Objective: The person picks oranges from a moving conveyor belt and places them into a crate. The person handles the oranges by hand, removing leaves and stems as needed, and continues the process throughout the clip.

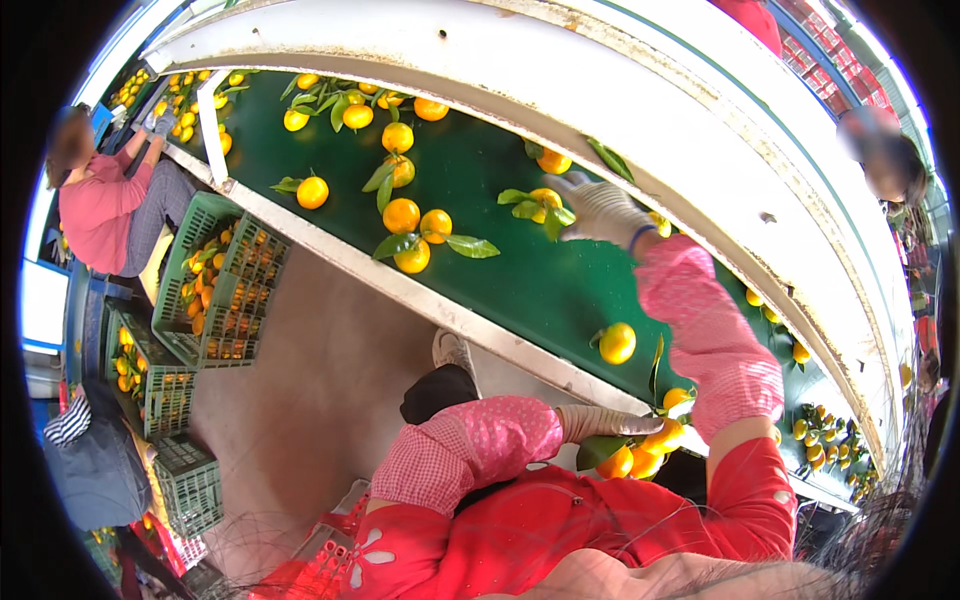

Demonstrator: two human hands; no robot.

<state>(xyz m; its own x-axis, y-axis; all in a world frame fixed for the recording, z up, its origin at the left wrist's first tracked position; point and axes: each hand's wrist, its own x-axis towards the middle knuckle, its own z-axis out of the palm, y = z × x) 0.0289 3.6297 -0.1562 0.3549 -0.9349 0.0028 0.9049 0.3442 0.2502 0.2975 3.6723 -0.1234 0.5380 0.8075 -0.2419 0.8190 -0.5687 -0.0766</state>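
My left hand (611, 422), in a pale glove, is at the belt's near edge in front of my red top. It grips a bunch of mandarins (643, 463) with green leaves; its fingers are partly hidden. Out over the green conveyor belt (487, 292) reaches my right hand (600, 208), in a striped glove, fingers apart and slightly blurred. Close to its fingertips lies a leafy mandarin (546, 201), and another mandarin (553, 162) is by the white side wall. A single mandarin (617, 343) rests on the belt nearer to me.
A white metal wall (420, 45) borders the belt's far side, a pale rail (360, 262) its near side. More leafy mandarins (402, 216) lie upstream at left. Green crates of fruit (251, 300) stand on the floor. A co-worker (105, 202) sits at the belt's left end; others are around.
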